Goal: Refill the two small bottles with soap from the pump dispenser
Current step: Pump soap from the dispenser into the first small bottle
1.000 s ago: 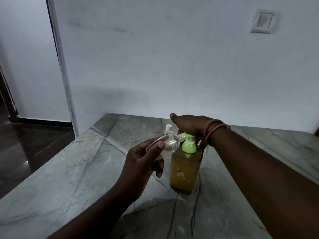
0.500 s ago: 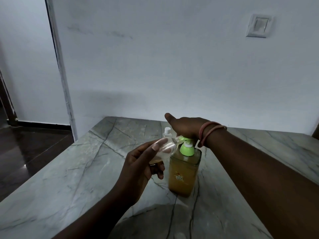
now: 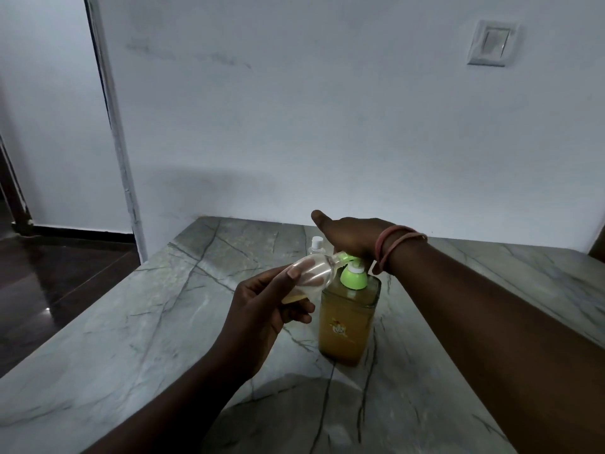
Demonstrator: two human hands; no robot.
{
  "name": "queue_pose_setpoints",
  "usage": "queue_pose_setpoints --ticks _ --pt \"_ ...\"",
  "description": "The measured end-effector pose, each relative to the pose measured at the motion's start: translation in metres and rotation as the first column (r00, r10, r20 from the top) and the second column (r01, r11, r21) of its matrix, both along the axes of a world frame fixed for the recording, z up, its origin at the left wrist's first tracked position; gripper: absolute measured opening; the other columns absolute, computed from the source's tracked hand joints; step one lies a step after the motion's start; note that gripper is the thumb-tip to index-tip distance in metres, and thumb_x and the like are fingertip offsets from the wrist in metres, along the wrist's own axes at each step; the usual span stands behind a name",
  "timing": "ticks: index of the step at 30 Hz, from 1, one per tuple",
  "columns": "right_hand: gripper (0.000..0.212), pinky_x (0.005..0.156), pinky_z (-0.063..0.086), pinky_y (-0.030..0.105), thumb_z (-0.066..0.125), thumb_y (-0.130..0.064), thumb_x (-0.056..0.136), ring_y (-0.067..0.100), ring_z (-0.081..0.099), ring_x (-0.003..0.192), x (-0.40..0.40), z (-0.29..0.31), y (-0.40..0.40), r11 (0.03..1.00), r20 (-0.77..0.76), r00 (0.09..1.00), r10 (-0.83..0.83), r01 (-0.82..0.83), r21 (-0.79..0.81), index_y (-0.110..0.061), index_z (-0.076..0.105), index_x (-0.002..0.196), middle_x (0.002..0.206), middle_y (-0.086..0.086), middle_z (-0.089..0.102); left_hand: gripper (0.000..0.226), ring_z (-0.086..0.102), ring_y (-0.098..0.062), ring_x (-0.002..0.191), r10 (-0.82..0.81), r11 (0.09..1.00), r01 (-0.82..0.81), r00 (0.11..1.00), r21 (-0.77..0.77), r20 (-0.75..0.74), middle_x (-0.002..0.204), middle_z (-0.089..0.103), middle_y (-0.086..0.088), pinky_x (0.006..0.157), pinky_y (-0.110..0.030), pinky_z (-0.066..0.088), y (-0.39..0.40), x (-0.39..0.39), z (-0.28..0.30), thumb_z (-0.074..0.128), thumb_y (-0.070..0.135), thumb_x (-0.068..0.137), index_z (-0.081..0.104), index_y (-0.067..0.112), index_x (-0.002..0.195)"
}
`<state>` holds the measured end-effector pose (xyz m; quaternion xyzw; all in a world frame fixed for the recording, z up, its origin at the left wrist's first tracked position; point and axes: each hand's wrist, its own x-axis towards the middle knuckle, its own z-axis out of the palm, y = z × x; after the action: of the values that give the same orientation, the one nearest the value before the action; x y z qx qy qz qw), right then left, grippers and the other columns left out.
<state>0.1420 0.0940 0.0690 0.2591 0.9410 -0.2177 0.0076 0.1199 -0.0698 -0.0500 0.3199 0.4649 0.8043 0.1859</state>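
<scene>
On the counter (image 3: 163, 339) the dispenser (image 3: 347, 319) stands about full of amber soap. The right hand (image 3: 352, 237) lies flat on its green pump, fingers straight, pressing. The left hand (image 3: 262, 309) grips a clear bottle (image 3: 314, 273) tilted, mouth at the spout; only a little soap pools inside, so this fill looks barely begun. The second bottle (image 3: 316, 245) waits capped behind, seemingly untouched.

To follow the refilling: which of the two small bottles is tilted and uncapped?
The clear small bottle in the left hand, mouth at the pump spout. The other bottle stands capped behind.
</scene>
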Motion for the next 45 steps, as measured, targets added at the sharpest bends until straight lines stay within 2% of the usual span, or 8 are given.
queue_pose_setpoints --ticks 4,7,15,19,27,32,41,45 --pt "0.071 0.096 0.036 0.036 0.011 -0.063 0.097 0.029 0.051 0.111 0.001 -0.011 0.006 0.999 -0.066 0.998 -0.005 0.002 -0.045 -0.017 0.065 0.098 0.135 0.011 0.053 0.031 0.069 -0.022 0.074 0.003 1.0 -0.003 1.0 -0.024 -0.014 0.109 0.075 -0.014 0.062 -0.027 0.056 0.001 0.0 0.0 0.071 0.034 0.08 0.079 0.02 0.107" --pt "0.076 0.099 0.036 0.038 0.012 -0.066 0.095 0.029 0.051 0.113 -0.002 -0.013 0.003 0.998 -0.036 0.999 -0.02 0.018 -0.055 -0.015 0.057 0.126 0.139 0.012 0.05 0.032 0.07 -0.023 0.077 0.009 0.999 -0.009 1.0 -0.037 -0.006 0.11 0.074 -0.014 0.063 -0.027 0.056 0.001 0.001 0.0 0.071 0.036 0.08 0.079 0.02 0.107" --pt "0.074 0.099 0.036 0.037 0.009 -0.062 0.097 0.032 0.05 0.12 0.002 -0.006 0.004 0.998 -0.044 0.999 -0.026 0.023 -0.063 -0.014 0.063 0.114 0.138 0.014 0.05 0.041 0.07 -0.023 0.08 0.002 1.0 -0.002 1.0 -0.026 -0.011 0.111 0.073 -0.018 0.066 -0.027 0.056 0.001 0.002 0.0 0.069 0.041 0.077 0.078 0.019 0.11" --pt "0.063 0.084 0.033 0.029 0.011 -0.055 0.101 0.018 0.05 0.077 0.003 -0.013 0.005 0.996 -0.065 0.998 0.006 -0.012 -0.093 -0.021 0.055 0.069 0.105 0.009 0.054 0.047 0.07 -0.023 0.078 -0.003 1.0 0.003 1.0 -0.019 -0.013 0.111 0.074 -0.015 0.067 -0.028 0.057 0.002 0.002 0.0 0.079 0.045 0.07 0.078 0.018 0.109" --pt "0.085 0.085 0.053 0.044 0.008 -0.061 0.096 0.036 0.065 0.092 0.005 0.006 0.006 0.98 -0.068 0.992 -0.108 0.095 -0.174 -0.002 0.068 0.104 0.095 0.014 0.066 0.035 0.067 -0.025 0.077 0.016 0.999 -0.016 1.0 -0.04 0.005 0.11 0.073 -0.02 0.066 -0.028 0.056 0.002 0.001 -0.003 0.064 0.029 0.086 0.075 0.015 0.116" --pt "0.048 0.104 0.033 0.033 0.015 -0.024 0.104 0.031 0.046 0.126 -0.005 -0.002 0.007 0.964 -0.185 0.96 -0.211 0.173 -0.203 -0.014 0.027 0.15 0.143 0.017 0.045 0.037 0.067 -0.024 0.077 0.025 0.999 -0.025 1.0 -0.04 -0.008 0.11 0.073 -0.018 0.066 -0.028 0.055 0.004 -0.001 -0.005 0.063 0.027 0.087 0.073 0.014 0.12" --pt "0.054 0.097 0.041 0.042 0.016 -0.03 0.096 0.035 0.052 0.115 -0.013 -0.021 0.01 0.989 -0.173 0.974 -0.145 0.148 0.005 -0.037 0.013 0.15 0.13 0.013 0.054 0.031 0.068 -0.021 0.072 0.063 0.996 -0.065 0.998 -0.066 -0.027 0.106 0.075 -0.015 0.064 -0.026 0.056 0.004 -0.002 -0.007 0.064 0.026 0.089 0.075 0.017 0.115" --pt "0.039 0.099 0.039 0.037 0.017 -0.031 0.1 0.032 0.052 0.118 -0.006 -0.011 0.006 0.996 -0.103 0.991 -0.089 0.09 0.005 -0.033 0.055 0.106 0.135 0.016 0.052 0.029 0.067 -0.023 0.074 0.057 0.996 -0.059 0.998 -0.064 -0.028 0.107 0.074 -0.016 0.065 -0.027 0.055 0.003 0.001 -0.007 0.065 0.026 0.092 0.074 0.016 0.118"
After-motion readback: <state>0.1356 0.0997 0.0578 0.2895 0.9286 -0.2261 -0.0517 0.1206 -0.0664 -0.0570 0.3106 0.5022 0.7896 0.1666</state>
